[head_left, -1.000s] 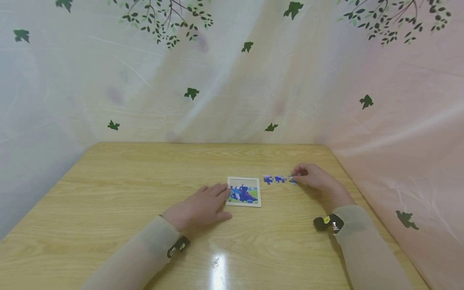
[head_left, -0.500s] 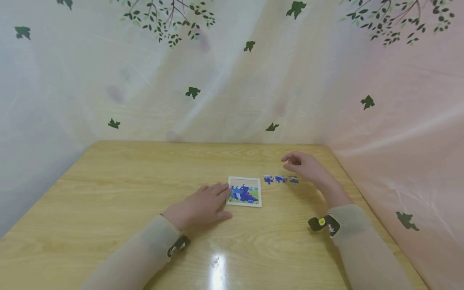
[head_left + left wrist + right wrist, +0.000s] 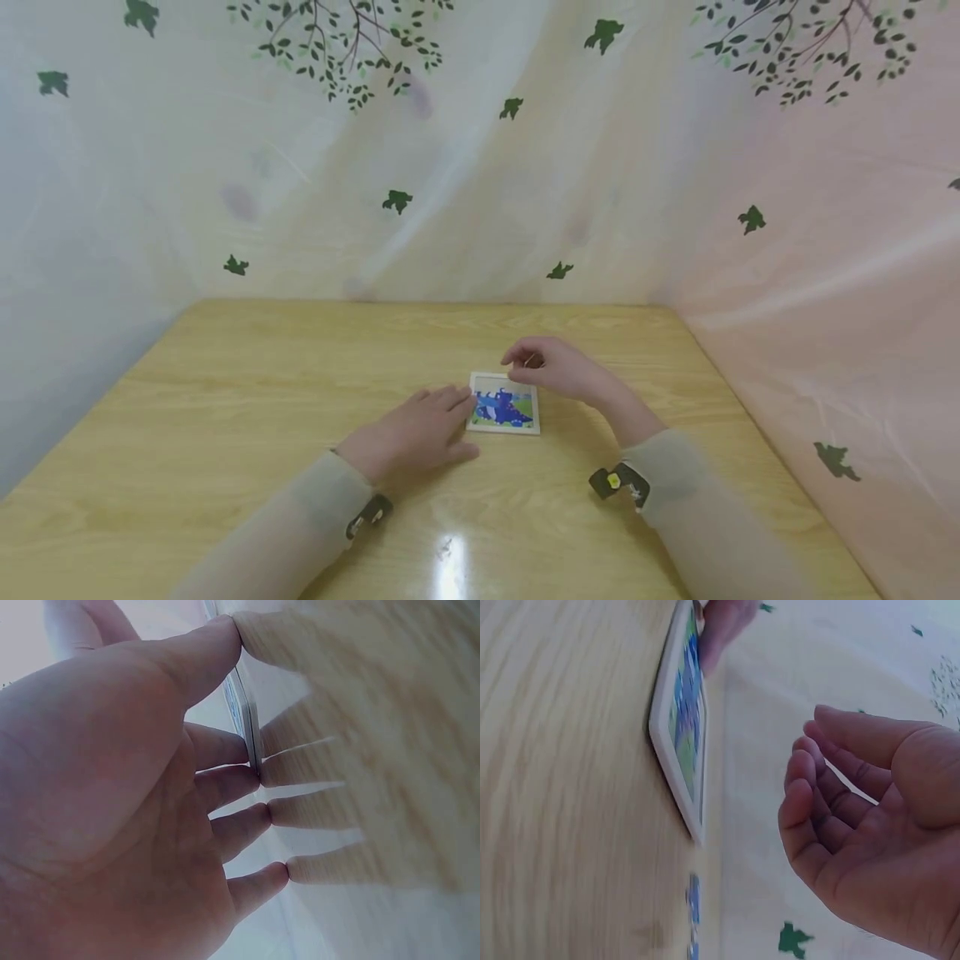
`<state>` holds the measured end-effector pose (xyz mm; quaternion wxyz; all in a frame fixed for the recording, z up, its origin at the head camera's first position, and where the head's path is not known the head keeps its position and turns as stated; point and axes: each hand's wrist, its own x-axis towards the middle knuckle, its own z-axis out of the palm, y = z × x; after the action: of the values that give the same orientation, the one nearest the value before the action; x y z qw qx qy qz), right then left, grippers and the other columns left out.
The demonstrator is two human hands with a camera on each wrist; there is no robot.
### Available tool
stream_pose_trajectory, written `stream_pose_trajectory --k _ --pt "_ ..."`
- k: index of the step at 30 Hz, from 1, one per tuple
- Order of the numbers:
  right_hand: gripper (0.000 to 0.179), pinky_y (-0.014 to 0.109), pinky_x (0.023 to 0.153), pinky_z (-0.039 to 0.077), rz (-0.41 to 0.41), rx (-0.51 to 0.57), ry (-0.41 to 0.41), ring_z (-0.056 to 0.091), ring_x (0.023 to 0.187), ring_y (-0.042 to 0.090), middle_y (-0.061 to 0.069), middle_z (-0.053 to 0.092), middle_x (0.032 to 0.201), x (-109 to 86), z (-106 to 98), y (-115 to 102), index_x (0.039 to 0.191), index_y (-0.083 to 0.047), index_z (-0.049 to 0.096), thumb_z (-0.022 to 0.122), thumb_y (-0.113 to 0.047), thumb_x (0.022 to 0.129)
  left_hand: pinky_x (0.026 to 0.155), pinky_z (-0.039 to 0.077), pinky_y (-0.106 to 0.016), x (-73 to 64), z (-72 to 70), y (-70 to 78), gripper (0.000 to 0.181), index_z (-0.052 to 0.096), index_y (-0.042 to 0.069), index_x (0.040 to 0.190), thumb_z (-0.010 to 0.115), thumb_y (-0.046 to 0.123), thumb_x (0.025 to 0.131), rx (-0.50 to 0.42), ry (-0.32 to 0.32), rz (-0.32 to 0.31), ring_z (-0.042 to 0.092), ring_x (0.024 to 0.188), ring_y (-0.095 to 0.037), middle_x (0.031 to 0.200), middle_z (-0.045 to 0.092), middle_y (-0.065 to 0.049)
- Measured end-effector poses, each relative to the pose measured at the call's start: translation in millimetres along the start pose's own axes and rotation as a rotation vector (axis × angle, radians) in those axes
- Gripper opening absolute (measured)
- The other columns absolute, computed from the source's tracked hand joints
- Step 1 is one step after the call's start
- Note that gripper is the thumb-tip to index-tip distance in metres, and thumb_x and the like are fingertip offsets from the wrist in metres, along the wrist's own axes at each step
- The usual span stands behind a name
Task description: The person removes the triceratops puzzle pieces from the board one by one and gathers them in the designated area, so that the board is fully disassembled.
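Note:
A small square jigsaw puzzle in a white frame [image 3: 504, 431] lies on the wooden table, showing a blue dinosaur; its top strip is bare grey. My left hand [image 3: 411, 429] lies at the frame's left side, fingers straight. In the left wrist view its fingertips [image 3: 259, 874] rest on the table and against the frame's edge. Above the frame's top right corner hovers my right hand [image 3: 558, 367], fingers loosely bent and nothing visible between them. Loose puzzle pieces [image 3: 694, 904] lie beyond the frame in the right wrist view; the right hand hides them in the head view.
The wooden table [image 3: 300, 350] meets a pale curtain [image 3: 450, 225] printed with leaves at the back and sides. A bright light reflection [image 3: 452, 567] shows near the front.
My right hand has let go of the rightmost loose puzzle piece, lifted, and moved left to the frame's top right corner. My left hand has stayed at the frame.

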<state>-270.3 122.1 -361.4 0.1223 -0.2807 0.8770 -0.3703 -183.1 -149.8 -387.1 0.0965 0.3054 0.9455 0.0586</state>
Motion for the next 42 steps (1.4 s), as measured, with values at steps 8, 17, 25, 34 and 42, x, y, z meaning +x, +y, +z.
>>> stream_pose_trajectory --k 8,17,25,34,42 --pt "0.025 0.04 0.099 0.061 0.046 0.013 -0.119 0.069 0.109 0.018 0.0 0.076 0.123 14.3 26 -5 0.133 -0.011 0.077 0.071 -0.02 0.11 0.133 0.026 -0.06 2.2 5.2 -1.6 0.084 0.036 0.003 0.171 0.052 0.062 0.113 0.03 0.03 0.014 0.031 0.164 -0.038 0.177 0.034 -0.017" --pt "0.029 0.043 0.106 0.059 0.103 0.034 -0.138 0.069 0.114 0.016 0.002 0.076 0.129 16.3 32 3 0.137 -0.008 0.076 0.069 -0.019 0.111 0.134 0.025 -0.06 0.5 3.1 -1.9 0.083 0.035 0.004 0.172 0.052 0.059 0.113 0.016 0.021 0.012 0.029 0.164 -0.037 0.178 0.031 -0.016" --pt "0.027 0.041 0.104 0.06 0.11 -0.034 -0.138 0.069 0.107 0.015 -0.001 0.075 0.113 16.7 36 1 0.134 -0.008 0.077 0.073 -0.012 0.108 0.134 0.026 -0.06 2.7 -1.4 -0.6 0.079 0.039 0.003 0.17 0.055 0.055 0.114 0.02 -0.01 0.002 0.03 0.164 -0.038 0.178 0.033 -0.016" --pt "0.023 0.037 0.095 0.058 0.097 -0.073 -0.134 0.064 0.098 0.016 -0.001 0.071 0.103 18.1 41 -1 0.127 -0.008 0.078 0.076 -0.008 0.105 0.134 0.024 -0.06 0.0 -2.8 -0.7 0.074 0.041 0.004 0.17 0.055 0.051 0.115 0.009 -0.01 0.01 0.03 0.164 -0.038 0.178 0.033 -0.015" --pt "0.018 0.033 0.083 0.054 0.101 -0.011 -0.131 0.061 0.093 0.019 0.004 0.065 0.101 17.3 43 -6 0.119 -0.01 0.065 0.075 -0.005 0.105 0.135 0.023 -0.058 -2.8 -3.2 -1.2 0.072 0.039 0.005 0.171 0.052 0.05 0.116 0.006 -0.02 0.01 0.027 0.166 -0.036 0.18 0.03 -0.013"
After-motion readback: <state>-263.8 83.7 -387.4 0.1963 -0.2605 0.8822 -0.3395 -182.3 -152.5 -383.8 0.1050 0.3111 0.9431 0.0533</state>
